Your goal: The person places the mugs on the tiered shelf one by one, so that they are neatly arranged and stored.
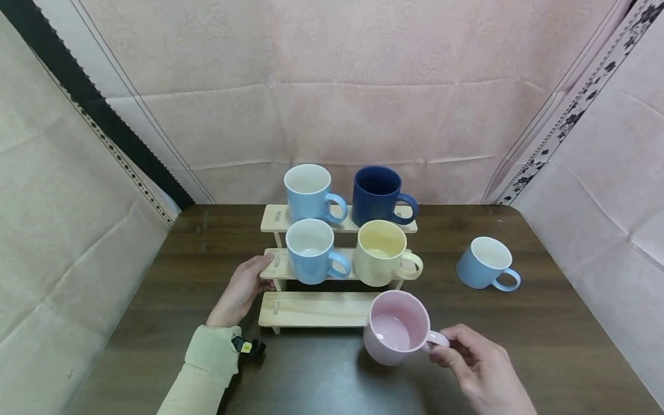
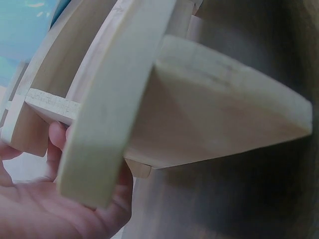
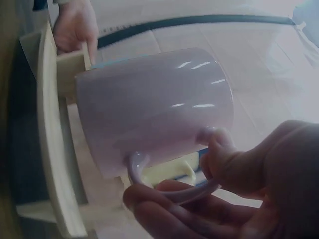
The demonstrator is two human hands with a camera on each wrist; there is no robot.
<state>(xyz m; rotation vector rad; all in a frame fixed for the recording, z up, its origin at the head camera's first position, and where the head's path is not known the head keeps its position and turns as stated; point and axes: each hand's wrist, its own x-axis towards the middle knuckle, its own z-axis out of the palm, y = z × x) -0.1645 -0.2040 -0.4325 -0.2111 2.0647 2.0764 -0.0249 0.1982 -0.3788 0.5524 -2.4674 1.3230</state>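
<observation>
A three-tier wooden rack [image 1: 316,310] stands in the middle of the table. My left hand [image 1: 242,286] grips the left end of its middle tier, thumb on top and fingers beneath, as the left wrist view also shows. Beside the right end of the bottom tier, my right hand [image 1: 479,363] pinches the handle of a pink mug [image 1: 396,328]. The mug is upright, slightly tilted, and overlaps the front edge of the rack in the head view. In the right wrist view the thumb and fingers close round the mug's handle [image 3: 192,194].
On the top tier stand a light blue mug [image 1: 306,196] and a dark blue mug [image 1: 374,199]. The middle tier bears another light blue mug [image 1: 309,259] and a yellow mug [image 1: 378,259]. A third light blue mug [image 1: 479,268] sits at right on the dark wooden table [image 1: 207,242].
</observation>
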